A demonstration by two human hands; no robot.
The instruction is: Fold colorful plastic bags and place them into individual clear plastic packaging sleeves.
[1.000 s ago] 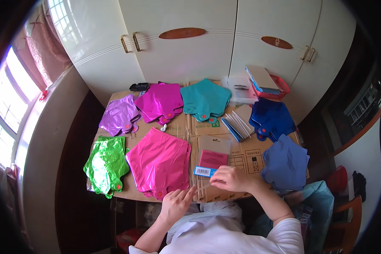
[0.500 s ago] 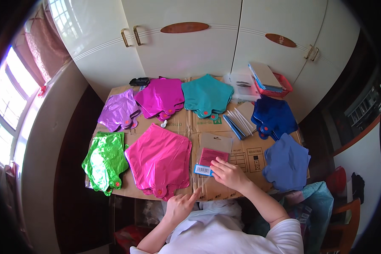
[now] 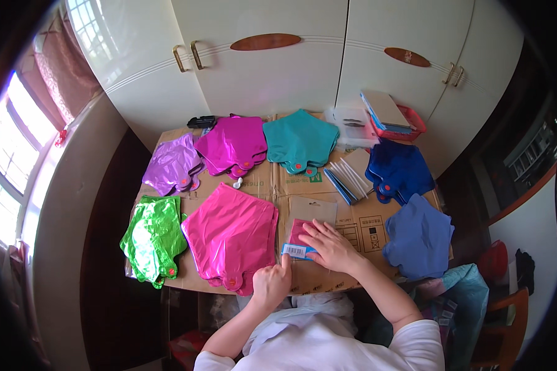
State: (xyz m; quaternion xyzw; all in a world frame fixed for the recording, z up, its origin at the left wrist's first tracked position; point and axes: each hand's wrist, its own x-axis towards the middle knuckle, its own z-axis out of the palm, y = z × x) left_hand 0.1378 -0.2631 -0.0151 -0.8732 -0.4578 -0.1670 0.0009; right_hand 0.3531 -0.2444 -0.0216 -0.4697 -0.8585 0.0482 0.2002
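A clear flat bag (image 3: 315, 207) with a folded pink foil sheet and a blue-and-white barcode label (image 3: 295, 251) lies on the cardboard before me. My right hand (image 3: 334, 247) rests flat on the bag, fingers spread over the pink sheet. At the label's lower left corner, the stretched index finger of my left hand (image 3: 272, 284) touches the bag; its other fingers are curled, with nothing seen in them. Left of the bag is a stack of hot pink foil balloons (image 3: 229, 232), flat and star-shaped with rounded tabs.
Around lie balloon stacks in green (image 3: 155, 238), lilac (image 3: 172, 164), magenta (image 3: 232, 145), teal (image 3: 300, 139), dark blue (image 3: 399, 170) and periwinkle (image 3: 418, 238). White sticks (image 3: 353, 176) and blue cards (image 3: 340, 187) sit near a red basket (image 3: 414, 123). White cabinets (image 3: 266, 74) stand behind.
My left hand has moved up and slightly left, its index finger now at the label's corner. My right hand has shifted up and flattened over the pink sheet.
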